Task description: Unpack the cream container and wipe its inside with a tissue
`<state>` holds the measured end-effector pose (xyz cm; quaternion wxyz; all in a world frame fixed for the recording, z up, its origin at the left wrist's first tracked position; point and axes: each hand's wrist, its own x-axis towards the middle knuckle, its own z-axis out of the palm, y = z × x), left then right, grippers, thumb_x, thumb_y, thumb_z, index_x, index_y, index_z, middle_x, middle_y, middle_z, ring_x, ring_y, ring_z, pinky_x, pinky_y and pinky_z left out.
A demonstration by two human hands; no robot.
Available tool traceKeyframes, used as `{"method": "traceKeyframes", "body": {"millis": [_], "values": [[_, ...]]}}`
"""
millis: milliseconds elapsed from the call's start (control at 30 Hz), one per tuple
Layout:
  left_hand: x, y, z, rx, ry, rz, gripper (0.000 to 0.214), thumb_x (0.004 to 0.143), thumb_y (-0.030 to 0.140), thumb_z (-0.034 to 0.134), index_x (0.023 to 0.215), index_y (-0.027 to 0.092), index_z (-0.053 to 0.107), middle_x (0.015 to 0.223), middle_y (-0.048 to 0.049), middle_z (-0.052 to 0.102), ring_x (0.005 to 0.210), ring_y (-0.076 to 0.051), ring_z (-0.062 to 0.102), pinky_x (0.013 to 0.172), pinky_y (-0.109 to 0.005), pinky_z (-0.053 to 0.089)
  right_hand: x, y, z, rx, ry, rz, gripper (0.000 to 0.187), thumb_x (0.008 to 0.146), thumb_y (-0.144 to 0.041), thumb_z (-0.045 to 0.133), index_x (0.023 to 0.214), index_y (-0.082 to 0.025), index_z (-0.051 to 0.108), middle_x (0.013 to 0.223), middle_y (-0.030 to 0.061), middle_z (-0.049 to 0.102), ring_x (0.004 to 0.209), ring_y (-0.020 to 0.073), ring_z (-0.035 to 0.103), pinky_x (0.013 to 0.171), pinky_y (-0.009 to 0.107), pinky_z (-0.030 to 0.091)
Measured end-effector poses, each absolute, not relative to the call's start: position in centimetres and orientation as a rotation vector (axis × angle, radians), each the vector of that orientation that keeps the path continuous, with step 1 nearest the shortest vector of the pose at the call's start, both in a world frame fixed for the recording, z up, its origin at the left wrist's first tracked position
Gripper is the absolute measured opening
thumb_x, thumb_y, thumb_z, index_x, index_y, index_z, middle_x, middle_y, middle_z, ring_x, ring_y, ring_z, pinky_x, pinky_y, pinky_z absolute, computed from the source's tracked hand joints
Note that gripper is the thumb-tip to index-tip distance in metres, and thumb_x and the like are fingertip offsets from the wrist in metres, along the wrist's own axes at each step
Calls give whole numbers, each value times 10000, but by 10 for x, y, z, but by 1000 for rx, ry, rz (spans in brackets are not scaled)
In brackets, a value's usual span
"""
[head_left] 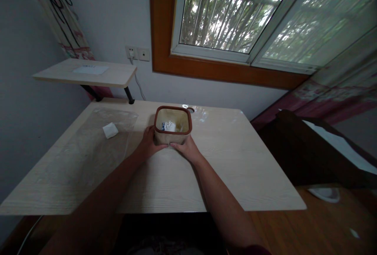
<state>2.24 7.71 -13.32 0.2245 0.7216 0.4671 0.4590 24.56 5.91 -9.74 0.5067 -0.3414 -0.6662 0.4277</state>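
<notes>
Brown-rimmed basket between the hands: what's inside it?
Inside the basket, a crumpled white item with some blue at its left is visible. Whatever lies beneath it is covered, and the near rim hides the nearest part of the interior.

Bare left forearm [110, 190], bare right forearm [216, 188], dark maroon sleeve [255, 250] at near right, what seems dark, faintly patterned clothing [165, 247] between, dimly lit
</notes>
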Motion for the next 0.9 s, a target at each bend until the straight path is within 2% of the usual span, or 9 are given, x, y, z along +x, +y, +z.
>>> {"method": "traceKeyframes", "body": {"millis": [367,500,633,767,833,900], "values": [[13,78,-130,2019,1295,1072,872,585,302,903,1351,175,507,1355,-170,532,1312,-381,520,1156,-593,398,259,60,-110,-1003,-1707,930,910,684,-488,892,1463,-227,498,1399,124,621,1357,358,519,1150,581,403],[9,78,-127,2037,1282,1025,842,624,345,893,1355,183,509,1344,-163,530,1300,-369,524,1142,-584,414,261,60,-114,-1019,-1715,919,905,688,-461,895,1460,-217,490,1419,135,603,1347,355,530,1148,581,404],[6,80,-128,2043,1255,1046,928,581,433,921,1373,183,508,1346,-165,511,1284,-366,512,1093,-578,457,260,60,-114,-1022,-1680,954,931,692,-454,894,1475,-205,456,1442,154,580,1351,340,529,1160,569,394],[3,83,-128,1967,1203,1201,1113,559,553,913,1483,181,416,1433,-206,416,1327,-380,466,1053,-566,495,260,59,-111,-966,-1603,1025,1092,651,-504,910,1545,-212,355,1514,168,507,1420,338,459,1182,580,363],[2,83,-126,1933,1144,1280,1151,600,608,877,1540,209,345,1501,-212,346,1399,-387,403,1094,-567,466,261,58,-108,-924,-1559,1025,1171,656,-562,892,1593,-248,264,1593,155,412,1478,331,381,1203,593,325],[2,82,-122,1919,1061,1343,1110,683,652,807,1575,239,290,1567,-207,276,1467,-383,330,1143,-565,419,264,58,-105,-897,-1513,966,1173,704,-626,836,1621,-301,181,1672,119,272,1535,313,276,1233,596,264]]}}
